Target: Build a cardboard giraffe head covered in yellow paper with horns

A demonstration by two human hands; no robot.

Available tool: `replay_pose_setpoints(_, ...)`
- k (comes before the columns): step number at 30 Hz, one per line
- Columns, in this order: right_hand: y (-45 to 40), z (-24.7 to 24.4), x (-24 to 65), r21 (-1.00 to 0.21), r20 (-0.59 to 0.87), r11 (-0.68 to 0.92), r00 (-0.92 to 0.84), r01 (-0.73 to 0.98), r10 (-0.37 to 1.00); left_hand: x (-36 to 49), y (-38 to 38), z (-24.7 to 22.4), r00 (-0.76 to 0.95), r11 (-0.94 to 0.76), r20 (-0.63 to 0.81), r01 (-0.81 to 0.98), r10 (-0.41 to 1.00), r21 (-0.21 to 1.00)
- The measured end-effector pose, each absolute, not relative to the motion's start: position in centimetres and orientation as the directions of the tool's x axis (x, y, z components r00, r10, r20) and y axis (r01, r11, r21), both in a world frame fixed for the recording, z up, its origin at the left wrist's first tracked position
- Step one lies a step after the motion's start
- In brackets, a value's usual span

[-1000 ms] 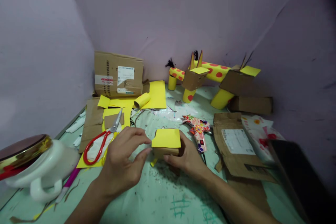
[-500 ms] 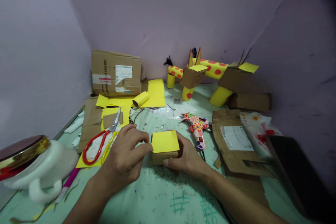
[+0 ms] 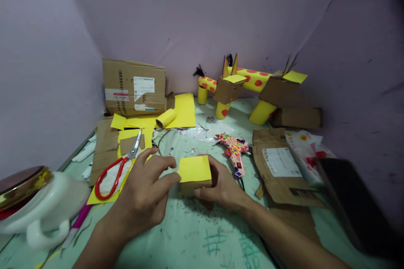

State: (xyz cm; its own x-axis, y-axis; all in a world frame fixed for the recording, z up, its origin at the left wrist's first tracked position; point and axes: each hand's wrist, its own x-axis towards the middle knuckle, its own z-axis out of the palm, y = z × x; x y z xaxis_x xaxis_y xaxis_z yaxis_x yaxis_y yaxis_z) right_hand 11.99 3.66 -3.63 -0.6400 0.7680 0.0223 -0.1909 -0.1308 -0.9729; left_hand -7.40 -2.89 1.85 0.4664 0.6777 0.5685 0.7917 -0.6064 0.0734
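A small cardboard box with a yellow paper square on its top is held above the green table. My right hand grips it from the right, thumb on the front and fingers behind. My left hand is at the box's left side, fingers curved and apart, its thumb tip at the paper's left edge; whether it presses there I cannot tell. Red-handled scissors lie left of that hand. Behind my right hand lies a flower-patterned glue gun.
Two spotted yellow animal figures with cardboard heads stand at the back. A shipping box, yellow sheets and a paper roll are back left. Flattened cardboard and a dark phone-like slab are right; a white mug is left.
The view has shifted slightly, so most things appear a little further left. My left thumb and index finger look slightly wider apart. My right hand keeps its hold on the box.
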Motion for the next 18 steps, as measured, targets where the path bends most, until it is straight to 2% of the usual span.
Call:
replay_pose_setpoints(6,3.5,-4.1,11.6,-0.994,0.111,0.1,-0.508,-0.049,0.854,-7.4,-3.6,2.4,0.399,-0.582,0.551,0.787,0.733,0.204)
replay_pose_setpoints(8,3.4,-4.4,11.5,-0.981,0.172,0.191,-0.502,-0.014,0.847,-6.7,-3.6,2.1,0.413,-0.571,0.523,0.8,0.746,0.183)
replay_pose_setpoints(13,3.3,-4.5,11.4,-0.932,0.308,0.362,-0.514,0.007,0.801,-4.6,-3.0,0.3,0.487,-0.532,0.331,0.845,0.808,0.056)
replay_pose_setpoints(18,3.5,-4.1,11.5,-0.9,0.378,0.435,-0.466,0.016,0.8,-4.0,-2.8,-1.1,0.513,-0.535,0.294,0.845,0.806,-0.006)
